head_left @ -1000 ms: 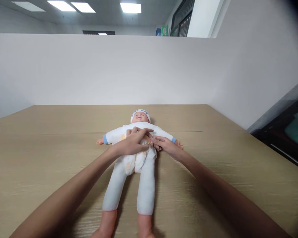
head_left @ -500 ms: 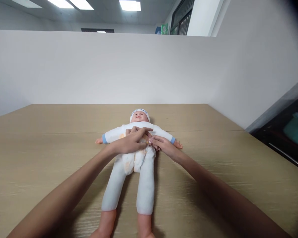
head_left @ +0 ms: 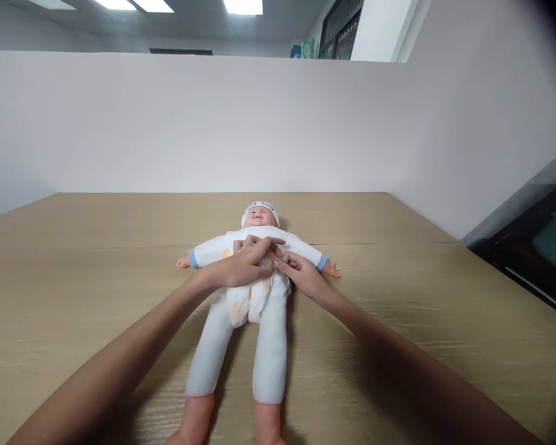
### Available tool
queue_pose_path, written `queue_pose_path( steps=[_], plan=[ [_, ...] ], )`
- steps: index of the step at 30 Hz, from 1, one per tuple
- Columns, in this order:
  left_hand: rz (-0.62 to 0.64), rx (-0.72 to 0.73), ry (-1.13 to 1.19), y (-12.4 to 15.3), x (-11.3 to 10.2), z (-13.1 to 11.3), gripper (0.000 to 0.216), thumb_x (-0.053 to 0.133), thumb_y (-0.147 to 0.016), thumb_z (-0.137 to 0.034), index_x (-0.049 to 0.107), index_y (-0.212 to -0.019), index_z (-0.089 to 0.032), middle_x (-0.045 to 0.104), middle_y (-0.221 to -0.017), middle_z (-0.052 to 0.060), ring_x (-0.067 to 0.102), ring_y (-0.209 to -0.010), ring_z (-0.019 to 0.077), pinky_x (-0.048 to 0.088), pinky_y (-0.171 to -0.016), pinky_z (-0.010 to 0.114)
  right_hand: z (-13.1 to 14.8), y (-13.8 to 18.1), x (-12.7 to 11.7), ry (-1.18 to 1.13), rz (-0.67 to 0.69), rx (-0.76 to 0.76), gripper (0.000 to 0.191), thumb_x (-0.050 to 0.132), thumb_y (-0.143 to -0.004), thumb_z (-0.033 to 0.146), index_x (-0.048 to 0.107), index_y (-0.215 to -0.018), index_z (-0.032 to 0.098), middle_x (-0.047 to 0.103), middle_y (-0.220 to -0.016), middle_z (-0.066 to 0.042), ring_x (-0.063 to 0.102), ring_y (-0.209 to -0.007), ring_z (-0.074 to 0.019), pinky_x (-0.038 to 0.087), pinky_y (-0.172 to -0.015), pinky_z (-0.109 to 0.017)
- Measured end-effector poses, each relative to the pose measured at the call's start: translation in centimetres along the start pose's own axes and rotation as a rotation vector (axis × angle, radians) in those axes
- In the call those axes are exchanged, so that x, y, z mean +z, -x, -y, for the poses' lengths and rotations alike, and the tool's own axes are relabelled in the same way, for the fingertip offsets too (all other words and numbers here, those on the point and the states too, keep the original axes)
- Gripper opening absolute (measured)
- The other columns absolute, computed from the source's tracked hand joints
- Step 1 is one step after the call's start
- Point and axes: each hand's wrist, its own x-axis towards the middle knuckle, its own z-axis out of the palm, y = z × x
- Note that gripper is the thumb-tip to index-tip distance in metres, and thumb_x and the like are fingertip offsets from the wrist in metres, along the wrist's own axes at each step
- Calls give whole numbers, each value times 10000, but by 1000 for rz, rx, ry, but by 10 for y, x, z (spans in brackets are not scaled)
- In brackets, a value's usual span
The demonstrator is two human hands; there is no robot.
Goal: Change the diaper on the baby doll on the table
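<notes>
A baby doll (head_left: 241, 309) in a white suit with blue cuffs and a white cap lies face up on the wooden table (head_left: 74, 266), head away from me, arms spread. My left hand (head_left: 243, 266) lies across the doll's belly with its fingers stretched over the suit. My right hand (head_left: 296, 272) is at the doll's right side of the belly, its fingertips pinched on the suit's cloth next to my left fingers. A diaper shows at the doll's hips below my hands.
A white partition wall (head_left: 213, 123) stands along the table's far edge and right side. Dark furniture with a teal thing (head_left: 551, 241) lies beyond the table's right edge. Bare wood surrounds the doll.
My right hand has slid slightly left and up toward my left fingers on the doll's belly. My left hand stays put. The view has tipped down a little.
</notes>
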Motion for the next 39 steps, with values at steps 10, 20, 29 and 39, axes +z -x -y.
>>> queue_pose_path(
  steps=[10, 20, 29, 39],
  plan=[
    [-54, 14, 43, -1, 1, 2, 424, 553, -977, -364, 550, -1400, -333, 641, -1384, 30, 425, -1338, 327, 239, -1173, 594, -10, 7, 1, -13, -94, -110, 462, 623, -950, 586, 444, -717, 229, 388, -707, 46, 363, -666, -146, 311, -626, -297],
    [-627, 212, 249, 47, 21, 49, 253, 495, -1083, -358, 601, -1272, -228, 622, -1352, 103, 539, -1316, 252, 412, -1096, 407, 2, 26, 4, 515, -304, -576, 200, 572, -1013, 243, 638, -1202, 242, 687, -1131, -82, 627, -1042, -255, 512, -944, -436],
    [-662, -112, 174, 85, 45, 110, 346, 456, -1076, -446, 557, -1288, -193, 633, -1290, 106, 564, -1171, 260, 410, -1054, 440, 6, 27, 7, 645, -239, -661, 392, 552, -1021, 178, 611, -1395, 281, 665, -1347, -99, 611, -1279, -290, 494, -1108, -531],
    [-436, -210, 837, 84, 52, 103, 525, 631, -989, -553, 486, -1393, -251, 658, -964, 28, 607, -854, 205, 473, -746, 315, 6, 29, 6, 641, -200, -541, 496, 555, -1021, 179, 509, -1506, 273, 606, -1429, -107, 555, -1364, -292, 469, -1163, -526]
  ],
)
